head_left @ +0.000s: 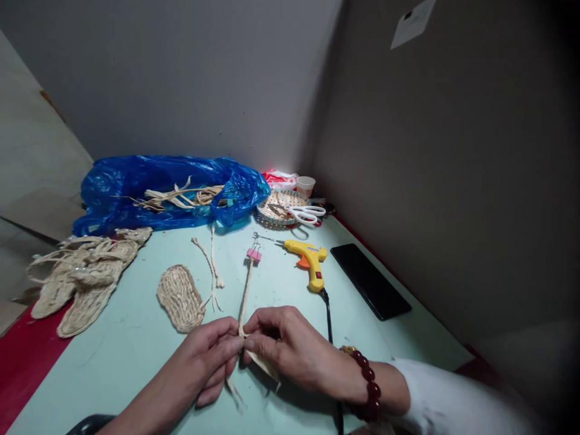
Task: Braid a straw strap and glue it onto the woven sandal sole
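Observation:
My left hand [209,357] and my right hand [287,345] meet at the near end of a braided straw cord [245,296], both pinching its loose strands. The cord runs away from me to a pink binder clip [254,254] at its far end. Loose straw ends hang below my fingers. A woven straw sole [180,298] lies just left of the cord. A dark red bead bracelet [368,383] sits on my right wrist.
A yellow glue gun [310,259] with a black cable lies right of the cord, a black phone [370,280] beyond it. Woven sandals [82,274] rest at the left edge. At the back are a blue bag of straw [168,191], white scissors [306,214] on a round basket, and a cup [306,185].

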`<state>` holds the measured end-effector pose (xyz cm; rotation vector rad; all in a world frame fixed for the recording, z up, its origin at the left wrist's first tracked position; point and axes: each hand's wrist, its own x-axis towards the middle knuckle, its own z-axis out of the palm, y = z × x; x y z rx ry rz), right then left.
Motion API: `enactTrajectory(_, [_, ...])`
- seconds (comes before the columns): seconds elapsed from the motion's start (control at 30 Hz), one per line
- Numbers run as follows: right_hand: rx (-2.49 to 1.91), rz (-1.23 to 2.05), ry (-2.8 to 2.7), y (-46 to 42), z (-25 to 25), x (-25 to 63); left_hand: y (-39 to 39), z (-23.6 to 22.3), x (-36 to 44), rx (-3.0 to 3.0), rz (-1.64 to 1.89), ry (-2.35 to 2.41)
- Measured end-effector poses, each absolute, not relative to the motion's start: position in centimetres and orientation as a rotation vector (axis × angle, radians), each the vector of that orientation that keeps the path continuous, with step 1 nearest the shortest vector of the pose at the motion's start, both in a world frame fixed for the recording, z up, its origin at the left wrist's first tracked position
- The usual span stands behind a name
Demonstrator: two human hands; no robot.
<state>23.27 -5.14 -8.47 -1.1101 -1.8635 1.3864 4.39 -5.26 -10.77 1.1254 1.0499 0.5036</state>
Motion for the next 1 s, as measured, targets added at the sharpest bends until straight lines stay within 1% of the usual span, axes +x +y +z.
enactTrajectory(0.17, [-1.178, 1.176, -2.062, -5.4, -7.8, 23.4, -5.7, -10.6, 4.2, 1.23, 0.503, 1.12])
enactTrajectory(0.4, [-1.136, 0.759, -2.326, -6.2, -8.1, 23.1, -5.8, -9.2, 4.1, 1.532, 0.46, 1.315])
enactTrajectory(0.6, [-0.78, 0.072, -2.452, -6.6, -9.4, 22.7, -5.7, -9.5, 4.4, 1.492, 0.487, 1.251])
enactTrajectory(0.7, [-0.61, -0.102, -2.424, -6.6, -9.5, 22.5, -5.7, -9.6, 4.5, 1.384, 0.499, 1.165])
enactTrajectory(0.9, [-0.416, -0.462, -2.275, -6.2, -10.6, 21.5, -5.8, -10.3, 4.5, 1.17, 0.527, 1.041])
enactTrajectory(1.0, [-0.339, -0.466, -2.222, -6.1, -11.2, 21.3, -5.8, -10.7, 4.4, 1.106, 0.547, 1.013])
